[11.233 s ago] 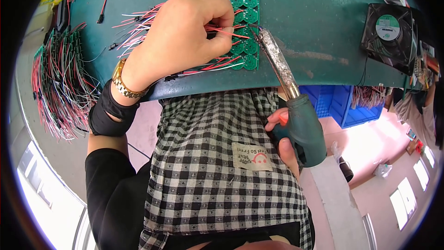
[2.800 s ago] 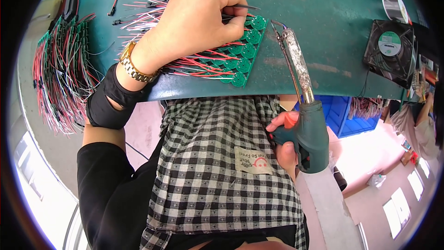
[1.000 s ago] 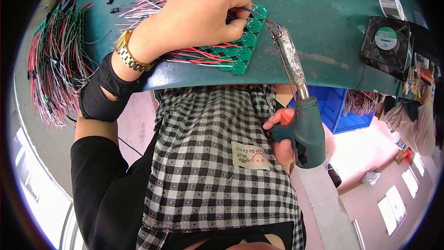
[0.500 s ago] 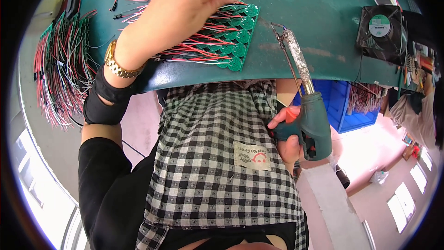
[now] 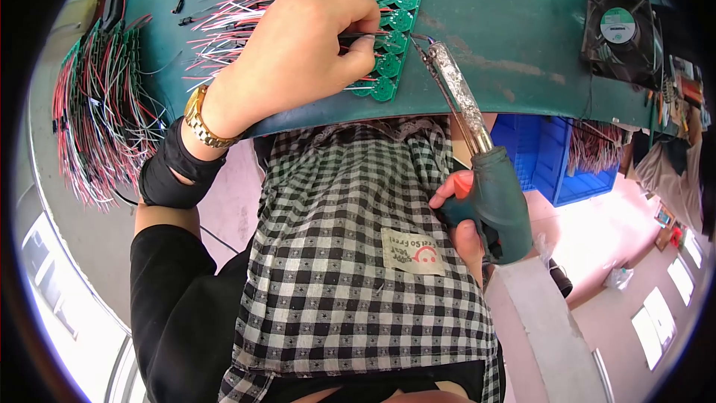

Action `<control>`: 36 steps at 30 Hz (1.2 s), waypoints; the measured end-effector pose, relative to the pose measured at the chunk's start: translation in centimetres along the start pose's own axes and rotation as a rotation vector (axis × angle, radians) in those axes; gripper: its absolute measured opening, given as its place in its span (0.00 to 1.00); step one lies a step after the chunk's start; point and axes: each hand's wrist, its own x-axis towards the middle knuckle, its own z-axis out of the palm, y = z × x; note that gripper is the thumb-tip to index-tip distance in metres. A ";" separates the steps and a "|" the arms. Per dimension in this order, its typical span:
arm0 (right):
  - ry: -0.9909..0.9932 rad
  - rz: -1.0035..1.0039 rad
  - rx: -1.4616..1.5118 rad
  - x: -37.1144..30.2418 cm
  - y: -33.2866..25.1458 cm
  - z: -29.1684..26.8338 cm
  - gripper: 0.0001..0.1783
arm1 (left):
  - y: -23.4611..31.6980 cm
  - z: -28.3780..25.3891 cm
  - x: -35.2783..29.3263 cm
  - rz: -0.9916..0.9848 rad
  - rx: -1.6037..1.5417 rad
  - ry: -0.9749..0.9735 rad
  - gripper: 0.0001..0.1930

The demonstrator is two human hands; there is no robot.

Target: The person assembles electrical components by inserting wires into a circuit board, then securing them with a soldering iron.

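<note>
Left hand [image 5: 298, 60] rests on the green boards [image 5: 391, 45] at 12 o'clock on the tabletop [image 5: 514, 37], fingers pinching a wire [image 5: 358, 33]. Right hand [image 5: 466, 216] grips the soldering iron [image 5: 477, 157], tip at the boards.

Black-and-white checked apron [image 5: 358, 269]; black sleeve [image 5: 179, 306]; gold wristwatch [image 5: 200, 116]; black wristband [image 5: 175, 168].
</note>
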 end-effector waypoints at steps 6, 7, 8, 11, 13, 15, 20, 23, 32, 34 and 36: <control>0.002 0.045 0.043 -0.2 0.2 0.4 0.24 | -0.1 0.1 0.0 -0.054 0.018 0.015 0.04; 0.005 0.044 0.041 -0.1 0.1 0.5 0.24 | 0.0 0.0 0.0 -0.054 0.017 0.016 0.04; 0.009 0.044 0.039 -0.1 0.0 0.5 0.25 | 0.0 -0.1 0.0 -0.077 -0.023 -0.010 0.04; -0.009 0.051 0.017 0.2 -0.3 0.4 0.25 | -0.1 -0.1 -0.1 -0.101 -0.062 -0.023 0.04; 0.001 0.062 0.022 0.1 -0.3 0.5 0.25 | 0.0 0.0 -0.1 -0.102 -0.061 -0.011 0.04; 0.011 0.073 0.028 0.1 -0.4 0.4 0.24 | 0.1 -0.1 0.0 -0.104 -0.033 -0.021 0.04; -0.039 0.018 -0.029 -0.3 0.6 0.2 0.22 | 0.1 0.1 0.0 -0.091 -0.042 -0.006 0.04; 0.019 0.062 0.040 -0.7 0.8 0.6 0.22 | -0.1 0.3 -0.1 -0.067 -0.041 0.002 0.04; -0.090 -0.066 -0.214 -0.3 1.2 0.0 0.27 | -0.1 0.5 -0.2 -0.053 -0.033 0.018 0.04; -0.090 -0.036 -0.206 0.0 0.5 0.3 0.28 | -0.2 0.5 -0.2 -0.058 -0.029 0.022 0.05; -0.091 -0.008 -0.198 0.0 0.1 0.4 0.29 | -0.2 0.4 -0.1 -0.053 -0.021 0.019 0.05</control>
